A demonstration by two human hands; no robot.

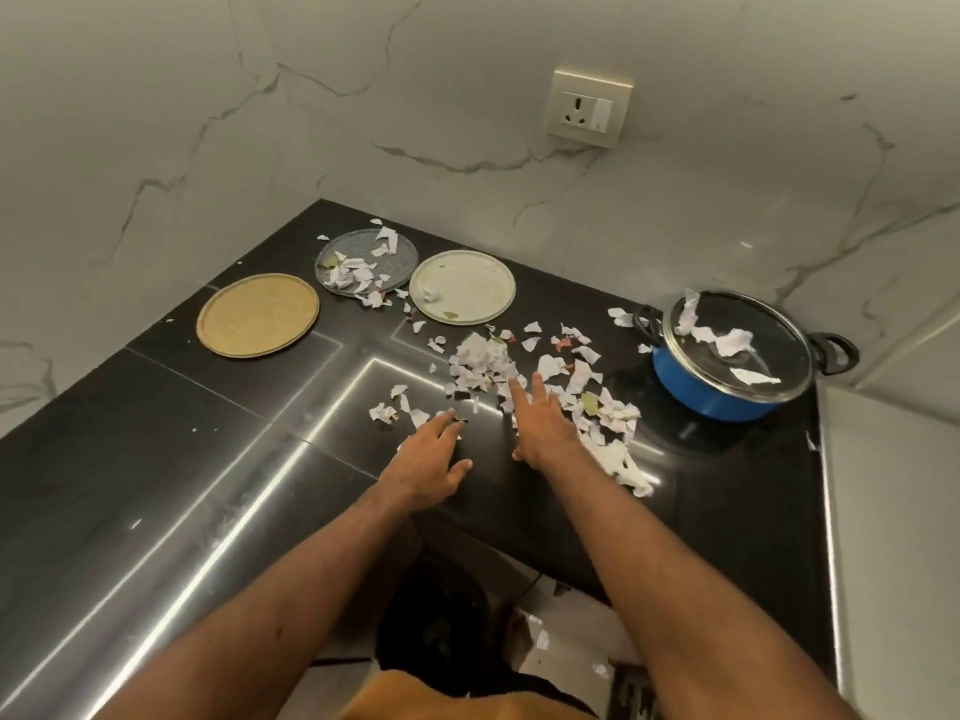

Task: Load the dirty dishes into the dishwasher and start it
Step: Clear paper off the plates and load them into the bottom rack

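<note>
Three round plates lie flat on the black counter (156,459): a tan one (258,315) at the left, a grey speckled one (358,252) behind it with torn paper on it, and a cream one (462,286) to the right. A blue pot (711,387) with a glass lid (748,330) and black handles stands at the right, paper scraps on the lid. Torn paper scraps (519,371) litter the counter's middle. My left hand (428,462) rests palm down by the scraps, fingers apart. My right hand (540,426) lies flat among them, fingers spread. Neither hand holds anything.
A wall socket (589,109) sits on the marble backsplash above the plates. A dark bin (441,615) stands on the floor below the counter's front edge, with paper scraps beside it. The white counter section (893,511) adjoins at the right.
</note>
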